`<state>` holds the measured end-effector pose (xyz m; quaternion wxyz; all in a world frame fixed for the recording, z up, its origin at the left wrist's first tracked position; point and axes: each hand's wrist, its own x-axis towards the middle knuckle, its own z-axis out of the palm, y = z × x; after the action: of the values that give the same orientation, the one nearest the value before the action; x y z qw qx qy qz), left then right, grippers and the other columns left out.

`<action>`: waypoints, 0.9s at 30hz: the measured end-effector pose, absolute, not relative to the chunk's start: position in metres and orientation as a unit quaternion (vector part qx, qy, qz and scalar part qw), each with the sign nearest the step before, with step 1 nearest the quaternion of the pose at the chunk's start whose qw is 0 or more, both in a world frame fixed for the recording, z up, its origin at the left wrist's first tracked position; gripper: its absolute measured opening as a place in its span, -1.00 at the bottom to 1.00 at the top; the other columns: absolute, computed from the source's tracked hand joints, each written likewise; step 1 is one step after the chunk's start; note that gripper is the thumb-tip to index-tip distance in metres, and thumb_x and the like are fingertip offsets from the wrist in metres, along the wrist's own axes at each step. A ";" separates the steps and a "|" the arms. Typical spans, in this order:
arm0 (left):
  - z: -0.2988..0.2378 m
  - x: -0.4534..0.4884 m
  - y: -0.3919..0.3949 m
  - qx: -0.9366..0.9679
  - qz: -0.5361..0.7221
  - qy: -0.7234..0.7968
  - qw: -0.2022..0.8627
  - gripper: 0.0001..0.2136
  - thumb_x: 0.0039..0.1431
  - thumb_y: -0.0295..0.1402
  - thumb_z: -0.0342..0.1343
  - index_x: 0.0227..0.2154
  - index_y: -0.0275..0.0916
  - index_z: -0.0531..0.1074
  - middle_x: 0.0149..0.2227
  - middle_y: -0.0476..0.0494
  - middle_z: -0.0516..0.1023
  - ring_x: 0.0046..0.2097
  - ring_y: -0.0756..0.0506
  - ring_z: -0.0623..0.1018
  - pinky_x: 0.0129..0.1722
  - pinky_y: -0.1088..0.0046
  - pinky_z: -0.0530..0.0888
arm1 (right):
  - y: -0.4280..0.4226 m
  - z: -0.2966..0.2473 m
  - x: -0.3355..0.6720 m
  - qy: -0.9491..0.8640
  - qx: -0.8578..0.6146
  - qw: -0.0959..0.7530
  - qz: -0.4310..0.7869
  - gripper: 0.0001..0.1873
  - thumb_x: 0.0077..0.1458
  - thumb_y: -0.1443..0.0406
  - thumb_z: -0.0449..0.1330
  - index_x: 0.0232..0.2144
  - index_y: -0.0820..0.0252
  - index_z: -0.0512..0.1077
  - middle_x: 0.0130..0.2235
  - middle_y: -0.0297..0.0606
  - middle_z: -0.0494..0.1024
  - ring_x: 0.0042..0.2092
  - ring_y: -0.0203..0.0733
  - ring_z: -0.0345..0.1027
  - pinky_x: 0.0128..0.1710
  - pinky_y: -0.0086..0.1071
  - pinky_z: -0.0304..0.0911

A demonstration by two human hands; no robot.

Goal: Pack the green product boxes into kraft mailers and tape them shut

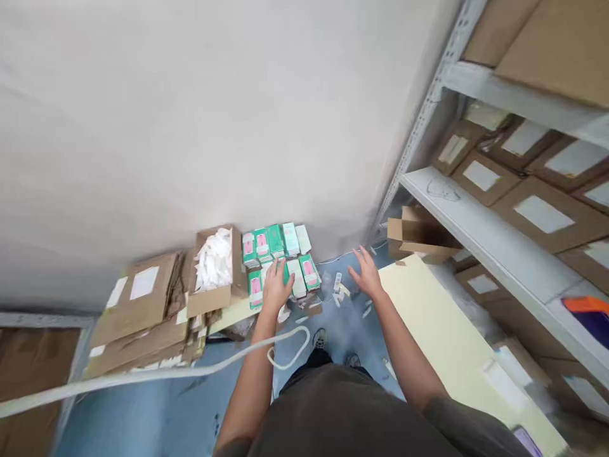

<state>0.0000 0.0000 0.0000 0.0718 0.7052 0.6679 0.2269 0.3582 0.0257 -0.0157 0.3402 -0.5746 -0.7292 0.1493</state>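
Note:
I look down along a white wall to a blue floor. A stack of small green and pink product boxes (280, 254) lies at the wall's foot. My left hand (276, 285) reaches down over these boxes, fingers together and resting on or just above them. My right hand (365, 274) hangs to their right with fingers spread, holding nothing, above loose scraps (339, 289) on the floor. My feet (333, 346) show below.
An open cardboard box of white packing (214, 266) and flattened cartons (143, 311) lie left of the boxes. A metal shelf rack (480, 228) with labelled cartons fills the right. A pale yellow board (442, 330) leans beneath it. A white strap (157, 371) crosses the foreground.

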 end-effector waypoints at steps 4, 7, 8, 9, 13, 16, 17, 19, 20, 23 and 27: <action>-0.014 -0.018 0.027 0.655 0.210 0.720 0.097 -0.43 0.39 -0.21 0.08 0.39 -0.31 0.31 0.41 -0.45 0.38 0.42 -0.37 0.37 0.40 0.02 0.33 | 0.072 -0.014 0.310 -0.754 -0.537 0.333 0.180 -0.32 0.32 0.18 0.21 0.43 0.16 0.30 0.48 0.07 0.23 0.48 0.15 0.14 0.46 0.12 0.13; -0.032 -0.030 0.076 0.639 0.187 0.734 0.131 -0.44 0.38 -0.26 0.09 0.38 -0.32 0.33 0.35 -0.45 0.45 0.38 -0.37 0.41 0.37 0.07 0.37 | 0.105 -0.016 0.269 -0.758 -0.527 0.333 0.192 -0.31 0.31 0.19 0.22 0.43 0.16 0.30 0.49 0.06 0.23 0.47 0.14 0.16 0.45 0.09 0.15; -0.039 -0.032 0.096 0.637 0.175 0.737 0.143 -0.45 0.37 -0.28 0.09 0.37 -0.33 0.34 0.34 -0.46 0.46 0.37 -0.37 0.42 0.36 0.08 0.37 | 0.116 -0.017 0.255 -0.758 -0.527 0.332 0.194 -0.30 0.30 0.19 0.22 0.43 0.15 0.30 0.49 0.05 0.23 0.47 0.14 0.16 0.45 0.08 0.16; -0.046 -0.034 0.118 0.634 0.161 0.740 0.154 -0.46 0.38 -0.29 0.10 0.37 -0.33 0.34 0.33 -0.47 0.46 0.36 -0.37 0.43 0.35 0.08 0.38 | 0.126 -0.020 0.241 -0.757 -0.528 0.332 0.196 -0.30 0.30 0.19 0.22 0.44 0.15 0.30 0.49 0.04 0.23 0.47 0.14 0.17 0.44 0.07 0.18; -0.072 -0.037 0.198 0.618 0.101 0.754 0.199 -0.47 0.40 -0.31 0.08 0.37 -0.34 0.32 0.30 -0.50 0.48 0.33 -0.36 0.46 0.27 0.15 0.42 | 0.168 -0.047 0.193 -0.743 -0.545 0.330 0.204 -0.30 0.31 0.20 0.20 0.45 0.12 0.29 0.50 0.01 0.22 0.46 0.14 0.20 0.41 0.05 0.24; -0.089 -0.039 0.234 0.606 0.069 0.758 0.231 -0.45 0.38 -0.33 0.11 0.38 -0.36 0.29 0.29 -0.51 0.48 0.30 -0.34 0.49 0.22 0.21 0.45 | 0.198 -0.081 0.168 -0.722 -0.562 0.331 0.231 -0.28 0.28 0.21 0.21 0.44 0.13 0.29 0.48 0.02 0.27 0.46 0.13 0.20 0.42 0.06 0.22; -0.094 -0.040 0.242 0.597 0.064 0.763 0.241 -0.43 0.37 -0.34 0.13 0.39 -0.36 0.28 0.29 -0.52 0.47 0.28 -0.33 0.52 0.19 0.23 0.46 | 0.207 -0.095 0.161 -0.711 -0.569 0.334 0.245 -0.27 0.26 0.21 0.22 0.44 0.14 0.29 0.46 0.02 0.30 0.46 0.13 0.19 0.43 0.06 0.20; -0.102 -0.042 0.250 0.573 0.060 0.774 0.263 -0.38 0.35 -0.34 0.16 0.42 -0.36 0.25 0.29 -0.54 0.48 0.21 -0.32 0.58 0.12 0.26 0.50 | 0.226 -0.121 0.147 -0.681 -0.585 0.339 0.281 -0.25 0.21 0.22 0.23 0.42 0.17 0.31 0.42 0.02 0.36 0.46 0.12 0.18 0.46 0.06 0.15; -0.106 -0.044 0.252 0.560 0.059 0.780 0.273 -0.37 0.34 -0.33 0.18 0.42 -0.36 0.25 0.28 -0.54 0.49 0.19 -0.31 0.60 0.09 0.28 0.51 | 0.235 -0.134 0.139 -0.661 -0.596 0.340 0.303 -0.25 0.18 0.22 0.24 0.40 0.18 0.34 0.40 0.02 0.40 0.46 0.12 0.19 0.47 0.06 0.13; -0.111 -0.049 0.255 0.536 0.059 0.786 0.301 -0.40 0.33 -0.31 0.22 0.38 -0.35 0.31 0.22 -0.52 0.56 0.16 -0.30 0.63 0.04 0.32 0.52 | 0.261 -0.167 0.111 -0.583 -0.625 0.339 0.392 -0.32 0.13 0.20 0.26 0.30 0.16 0.45 0.30 -0.02 0.53 0.36 0.14 0.34 0.41 0.03 0.22; -0.111 -0.056 0.256 0.522 0.082 0.783 0.328 -0.57 0.33 -0.38 0.20 0.24 -0.32 0.48 0.14 -0.45 0.65 0.13 -0.26 0.66 0.03 0.35 0.51 | 0.285 -0.193 0.072 -0.502 -0.605 0.336 0.518 -0.52 0.12 0.16 0.23 0.07 0.12 0.60 0.02 -0.14 0.71 0.10 0.09 0.55 0.24 0.01 0.40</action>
<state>-0.0562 0.2562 -0.1106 0.3281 0.5221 0.7829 0.0819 0.0719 0.2855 -0.1931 0.3365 -0.6051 -0.5025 0.5178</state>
